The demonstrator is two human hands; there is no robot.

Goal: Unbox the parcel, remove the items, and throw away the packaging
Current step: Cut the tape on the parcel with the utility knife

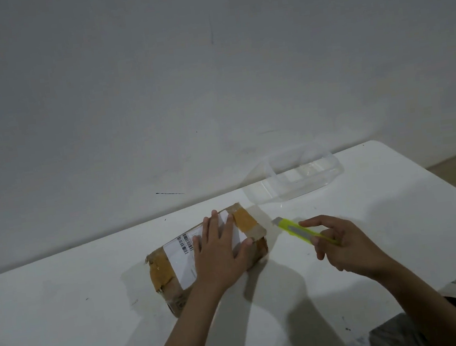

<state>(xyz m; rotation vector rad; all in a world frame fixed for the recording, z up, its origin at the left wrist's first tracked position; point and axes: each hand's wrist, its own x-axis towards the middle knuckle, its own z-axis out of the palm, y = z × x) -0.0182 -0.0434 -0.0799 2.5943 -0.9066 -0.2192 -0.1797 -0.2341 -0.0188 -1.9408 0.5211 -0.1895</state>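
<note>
**Head view: parcel still sealed, cutter at the ready**

Nearest me, the right hand (342, 245) has its grip curled round a yellow-green utility knife (305, 230), tip aimed at the parcel (164, 269) just beside it but not touching. The left hand (219, 251) lies flat and spread on the parcel's label, pinning it to the desk (67, 322). Brown tape looks uncut, so I'd judge unboxing barely begun; emptying and binning remain. Farther back sits a clear plastic container (304, 175).

label (185, 253) print — perhaps too small
</note>
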